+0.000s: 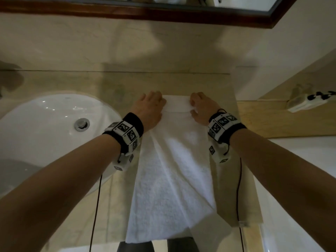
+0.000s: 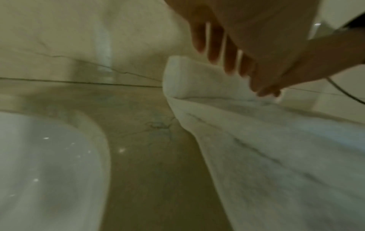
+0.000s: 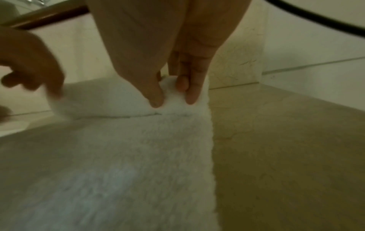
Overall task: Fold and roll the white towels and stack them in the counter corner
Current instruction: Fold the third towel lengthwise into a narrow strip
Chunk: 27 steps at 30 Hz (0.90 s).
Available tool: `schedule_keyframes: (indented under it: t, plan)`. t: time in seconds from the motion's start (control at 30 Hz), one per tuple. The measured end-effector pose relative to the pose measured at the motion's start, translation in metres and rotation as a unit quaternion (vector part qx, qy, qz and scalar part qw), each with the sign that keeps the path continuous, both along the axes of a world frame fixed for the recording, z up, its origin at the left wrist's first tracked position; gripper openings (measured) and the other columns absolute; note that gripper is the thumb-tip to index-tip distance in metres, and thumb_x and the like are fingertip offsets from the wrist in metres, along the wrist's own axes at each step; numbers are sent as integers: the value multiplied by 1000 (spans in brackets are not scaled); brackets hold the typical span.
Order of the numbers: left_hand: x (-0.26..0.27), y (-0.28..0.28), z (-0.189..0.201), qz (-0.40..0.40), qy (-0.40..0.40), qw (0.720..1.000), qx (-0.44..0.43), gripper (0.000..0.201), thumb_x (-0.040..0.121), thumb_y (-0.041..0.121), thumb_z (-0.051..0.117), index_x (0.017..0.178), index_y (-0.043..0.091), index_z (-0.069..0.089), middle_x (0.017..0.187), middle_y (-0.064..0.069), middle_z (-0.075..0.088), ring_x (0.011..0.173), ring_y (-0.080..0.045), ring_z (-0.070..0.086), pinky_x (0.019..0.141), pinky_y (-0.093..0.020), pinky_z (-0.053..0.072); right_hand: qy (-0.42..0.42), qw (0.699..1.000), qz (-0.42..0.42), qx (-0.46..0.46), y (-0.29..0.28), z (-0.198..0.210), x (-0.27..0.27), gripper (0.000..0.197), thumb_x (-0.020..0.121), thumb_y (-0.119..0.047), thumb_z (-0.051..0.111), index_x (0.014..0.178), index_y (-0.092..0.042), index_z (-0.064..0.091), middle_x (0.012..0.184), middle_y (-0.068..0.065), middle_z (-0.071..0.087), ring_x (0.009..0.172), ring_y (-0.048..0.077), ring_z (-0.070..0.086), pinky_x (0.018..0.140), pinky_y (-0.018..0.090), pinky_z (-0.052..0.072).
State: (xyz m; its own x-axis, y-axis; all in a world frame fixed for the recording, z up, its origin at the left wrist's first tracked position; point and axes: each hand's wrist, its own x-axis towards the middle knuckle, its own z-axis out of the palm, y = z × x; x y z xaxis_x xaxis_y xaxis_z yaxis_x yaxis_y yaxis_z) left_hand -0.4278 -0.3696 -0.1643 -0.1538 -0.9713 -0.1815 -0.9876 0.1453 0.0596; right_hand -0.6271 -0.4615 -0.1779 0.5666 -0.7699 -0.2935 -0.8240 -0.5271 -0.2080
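Currently we have one long white terry towel (image 1: pixel 174 170) laid lengthwise on the beige marble tabletop (image 1: pixel 112 84), just right of the round white ceramic sink basin (image 1: pixel 45 124). Near end of the towel hangs over the tabletop's front edge; far end is turned over into a short roll (image 1: pixel 177 103), still well short of the back wall.

Our left hand (image 1: pixel 150 108) sits on the left end of the roll. Its grip: the left wrist view shows the fingers (image 2: pixel 215 45) fairly straight, lying over the top of the roll (image 2: pixel 197 78), not clearly curled round it. Our right hand (image 1: pixel 201 108) is on the right end; its grip is closed on the roll, thumb (image 3: pixel 152 92) and fingertips pinching the cloth (image 3: pixel 169 96) at the towel's right edge.

Both wrists carry black bands with white marker blocks (image 1: pixel 127 131), thin black cables (image 1: pixel 96 206) trailing down. Dark wooden mirror frame (image 1: pixel 163 12) runs above the back wall. A white soap dish (image 1: pixel 301 102) is mounted on the right wall.
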Motion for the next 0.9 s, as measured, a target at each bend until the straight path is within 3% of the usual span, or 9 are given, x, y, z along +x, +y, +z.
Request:
schedule_keyframes:
  t: [0.1,0.23,0.33,0.5,0.6,0.67,0.8,0.9]
  plan:
    - [-13,21,-4,-189,2,976,106,33,92,39,45,121,28,54,124,4,52,116,-20,47,98,-33,38,-4,1000,0,-9,-3,-4,0,28,91,-15,53,116,-8,43,123,14,45,89,30,53,73,32,40]
    - [-15,35,-6,-188,22,942,278,25,88,47,51,106,32,61,110,8,58,108,-15,52,98,-33,41,7,1000,-17,-5,-6,-8,10,37,91,-14,52,125,-5,41,123,17,48,102,33,54,83,36,43]
    - [-20,43,-4,-239,-17,914,327,27,87,47,55,111,36,60,112,12,59,112,-12,48,101,-32,37,3,999,-32,-1,-4,-9,9,39,92,-12,51,128,-6,39,128,16,45,105,34,54,86,37,44]
    - [-31,65,3,-288,-49,896,333,37,87,39,59,123,37,54,119,9,54,118,-17,44,98,-32,35,-55,994,-90,17,16,-9,11,36,91,-8,46,126,-6,40,139,13,35,100,37,55,86,40,49]
    - [-44,86,0,-321,-47,898,299,39,87,37,58,125,34,52,121,7,51,118,-19,41,97,-32,35,-80,988,-125,38,23,-9,12,22,89,-11,44,111,-11,40,139,11,33,91,27,47,87,37,45]
    - [-55,100,-5,-343,-44,893,288,40,88,36,55,128,31,49,126,5,49,121,-20,41,99,-33,35,-92,986,-136,42,26,-8,10,14,89,-10,42,99,-16,35,131,11,38,88,22,40,85,33,41]
    - [-73,119,-7,-378,-44,880,286,43,95,19,43,136,32,43,138,3,42,128,-21,38,105,-33,31,-105,982,-151,39,34,-6,5,16,87,-4,39,98,-16,38,111,8,42,80,21,41,72,32,40]
    - [-74,129,3,-426,-45,857,285,45,90,4,43,126,29,51,133,2,43,123,-22,41,99,-33,34,-107,982,-153,37,42,-5,3,17,88,-4,39,98,-17,36,105,5,38,76,20,40,66,27,29]
